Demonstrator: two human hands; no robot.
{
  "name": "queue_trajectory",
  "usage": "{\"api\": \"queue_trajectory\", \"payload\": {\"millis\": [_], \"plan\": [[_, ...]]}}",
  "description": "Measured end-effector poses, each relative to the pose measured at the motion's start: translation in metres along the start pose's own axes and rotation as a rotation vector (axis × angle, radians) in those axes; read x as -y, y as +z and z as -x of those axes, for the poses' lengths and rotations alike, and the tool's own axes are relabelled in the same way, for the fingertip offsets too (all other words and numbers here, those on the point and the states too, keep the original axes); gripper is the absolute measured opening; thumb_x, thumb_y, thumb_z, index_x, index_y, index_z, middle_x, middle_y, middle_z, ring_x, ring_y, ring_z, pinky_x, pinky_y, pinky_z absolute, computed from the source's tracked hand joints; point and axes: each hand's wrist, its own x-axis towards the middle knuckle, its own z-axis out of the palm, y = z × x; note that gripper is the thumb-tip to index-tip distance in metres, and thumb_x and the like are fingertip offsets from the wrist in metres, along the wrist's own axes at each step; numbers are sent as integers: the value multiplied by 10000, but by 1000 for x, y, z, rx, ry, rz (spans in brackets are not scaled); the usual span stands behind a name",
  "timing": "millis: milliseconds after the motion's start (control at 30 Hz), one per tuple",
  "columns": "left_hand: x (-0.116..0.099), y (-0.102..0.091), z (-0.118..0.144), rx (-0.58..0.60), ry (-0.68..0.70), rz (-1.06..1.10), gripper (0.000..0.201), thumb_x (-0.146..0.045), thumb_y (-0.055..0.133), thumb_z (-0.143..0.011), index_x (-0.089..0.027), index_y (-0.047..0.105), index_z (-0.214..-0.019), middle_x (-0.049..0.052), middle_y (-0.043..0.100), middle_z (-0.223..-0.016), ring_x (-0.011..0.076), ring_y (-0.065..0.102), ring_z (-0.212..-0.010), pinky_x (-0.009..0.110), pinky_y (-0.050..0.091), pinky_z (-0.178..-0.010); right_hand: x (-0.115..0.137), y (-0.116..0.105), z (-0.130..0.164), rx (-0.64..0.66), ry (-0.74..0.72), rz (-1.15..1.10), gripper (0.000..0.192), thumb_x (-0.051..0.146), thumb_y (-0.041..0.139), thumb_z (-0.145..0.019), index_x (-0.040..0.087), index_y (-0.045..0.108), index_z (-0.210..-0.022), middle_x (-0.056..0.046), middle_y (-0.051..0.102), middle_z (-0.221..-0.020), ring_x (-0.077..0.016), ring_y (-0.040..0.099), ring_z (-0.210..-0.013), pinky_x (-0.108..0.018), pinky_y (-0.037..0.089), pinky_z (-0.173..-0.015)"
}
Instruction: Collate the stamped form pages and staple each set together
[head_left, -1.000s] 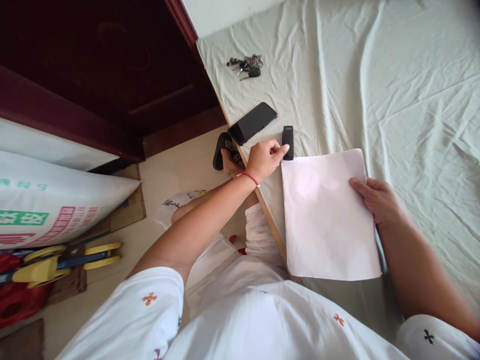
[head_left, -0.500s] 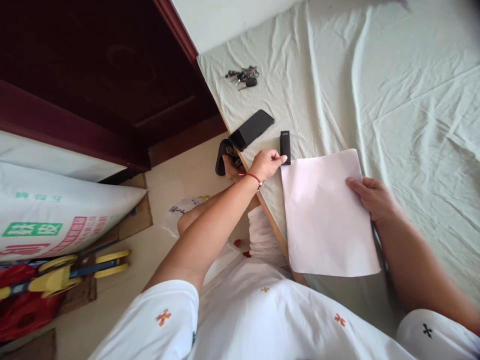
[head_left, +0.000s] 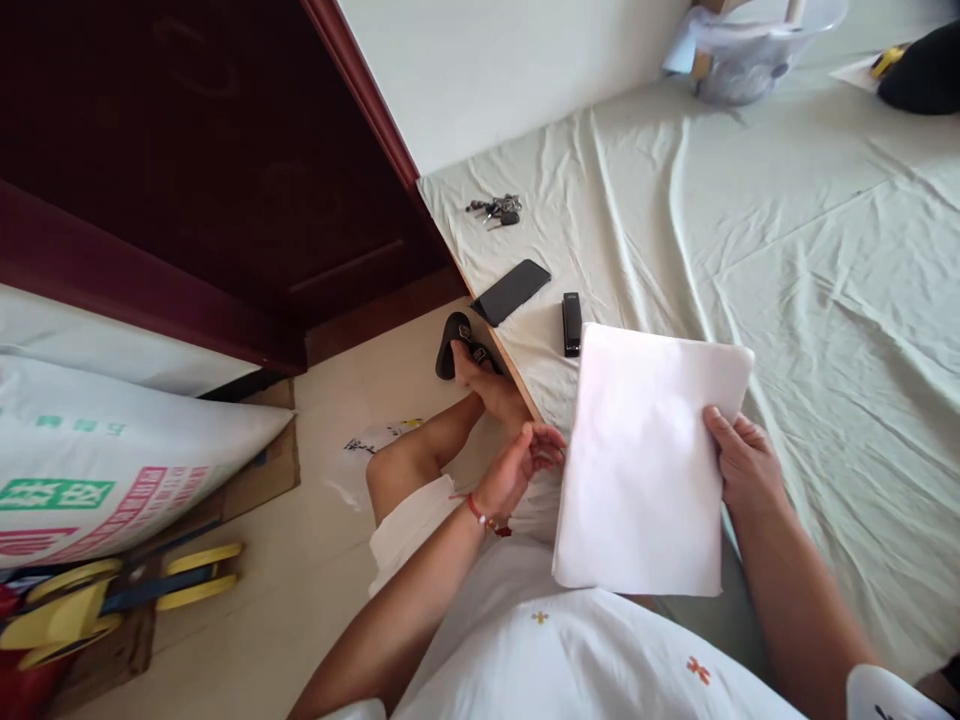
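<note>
A white sheet of paper (head_left: 645, 450) is held over the near edge of the bed, and my right hand (head_left: 739, 462) grips its right edge. My left hand (head_left: 521, 465) hovers just left of the sheet's left edge with fingers loosely spread and nothing in it. A small black stapler-like object (head_left: 571, 322) lies on the sheet-covered bed just beyond the paper's top left corner. A black phone (head_left: 511, 290) lies at the bed's edge to its left.
A bunch of keys (head_left: 495, 209) lies further back on the pale green bedsheet (head_left: 825, 250). My foot in a black sandal (head_left: 457, 345) rests on the floor beside the bed. A printed white sack (head_left: 112, 450), a yellow tool (head_left: 112, 590) and a dark wooden door (head_left: 187, 150) are at left.
My left hand has left the black object and drawn back toward my body beside the paper. The paper has been lifted and tilted by my right hand. The view has tilted upward.
</note>
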Motion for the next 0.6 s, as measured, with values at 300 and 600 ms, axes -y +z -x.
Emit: {"api": "queue_trajectory", "payload": {"millis": [300,600], "plan": [[47,-27,67,-159,-178,161,402,-575,861,-678,-229,793,-872,86,809,-958,327,739,-1067,463,553,-997,1,67,17,291,-48,78,407,657,702,-837,257,710,-918,-24,727,-753,-197,644,-585,-296,520,-497],[64,-33,74,-144,-122,62,356,-560,837,-723,-276,815,-936,73,813,-1020,353,740,-1089,478,567,-992,-36,41,19,187,-165,202,342,526,810,-777,226,697,-897,0,677,-758,-149,586,-615,-237,464,-501]]}}
